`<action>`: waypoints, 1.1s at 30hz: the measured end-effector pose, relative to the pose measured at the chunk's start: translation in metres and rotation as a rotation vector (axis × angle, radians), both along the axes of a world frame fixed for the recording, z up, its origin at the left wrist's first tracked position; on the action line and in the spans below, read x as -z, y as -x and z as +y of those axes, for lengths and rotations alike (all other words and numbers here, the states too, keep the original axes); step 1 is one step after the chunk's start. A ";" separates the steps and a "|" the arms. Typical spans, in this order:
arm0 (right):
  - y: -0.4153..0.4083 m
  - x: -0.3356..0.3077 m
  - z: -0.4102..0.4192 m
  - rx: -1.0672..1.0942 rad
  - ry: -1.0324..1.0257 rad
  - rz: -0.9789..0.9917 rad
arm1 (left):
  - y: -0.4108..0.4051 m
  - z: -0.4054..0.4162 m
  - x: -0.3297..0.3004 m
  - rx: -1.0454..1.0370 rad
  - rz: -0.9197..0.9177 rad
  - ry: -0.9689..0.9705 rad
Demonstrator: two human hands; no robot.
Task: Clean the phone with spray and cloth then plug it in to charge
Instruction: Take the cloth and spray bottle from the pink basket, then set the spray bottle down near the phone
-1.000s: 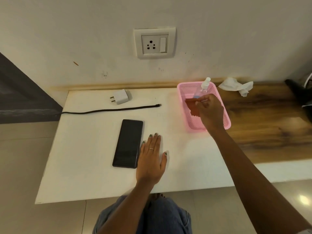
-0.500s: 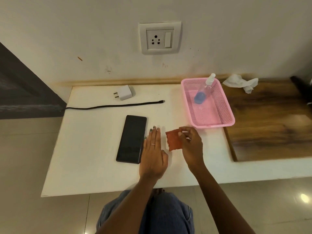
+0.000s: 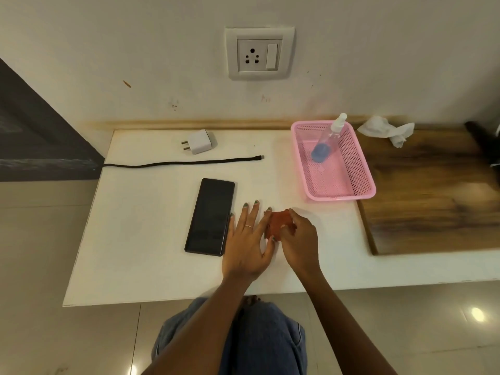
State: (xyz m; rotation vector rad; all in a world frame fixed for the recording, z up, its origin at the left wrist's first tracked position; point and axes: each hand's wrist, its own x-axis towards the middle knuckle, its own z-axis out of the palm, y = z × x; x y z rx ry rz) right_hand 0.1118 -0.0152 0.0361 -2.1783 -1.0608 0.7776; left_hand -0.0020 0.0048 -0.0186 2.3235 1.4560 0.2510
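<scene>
A black phone [image 3: 210,216] lies screen up on the white table [image 3: 151,239]. Just right of it my left hand [image 3: 250,239] rests with fingers spread, its index finger and thumb touching a small red cloth [image 3: 277,224]. My right hand [image 3: 297,239] pinches that cloth from the right side. A clear spray bottle [image 3: 328,139] with blue liquid leans in the pink basket [image 3: 362,169] at the back right. A white charger plug [image 3: 199,142] and a black cable [image 3: 184,162] lie behind the phone. A wall socket [image 3: 259,53] sits above the table.
A crumpled white tissue [image 3: 385,129] lies on the wooden board [image 3: 433,201] to the right of the basket. A dark object [image 3: 484,147] sits at the far right edge. My knees in jeans [image 3: 259,334] are below the table's front edge.
My right hand took the red cloth out of the pink basket and carried it down to the table beside my left hand, whose fingers now touch it.
</scene>
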 end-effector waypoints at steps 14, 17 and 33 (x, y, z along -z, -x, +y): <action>-0.051 -0.060 0.087 0.268 -0.553 -0.444 | -0.001 0.002 0.001 0.010 -0.001 -0.020; -0.073 -0.061 0.114 0.251 -0.496 -0.454 | 0.000 0.002 0.002 0.006 -0.031 -0.024; -0.099 -0.019 0.134 0.169 -0.475 -0.384 | 0.000 0.001 0.005 -0.002 -0.052 -0.009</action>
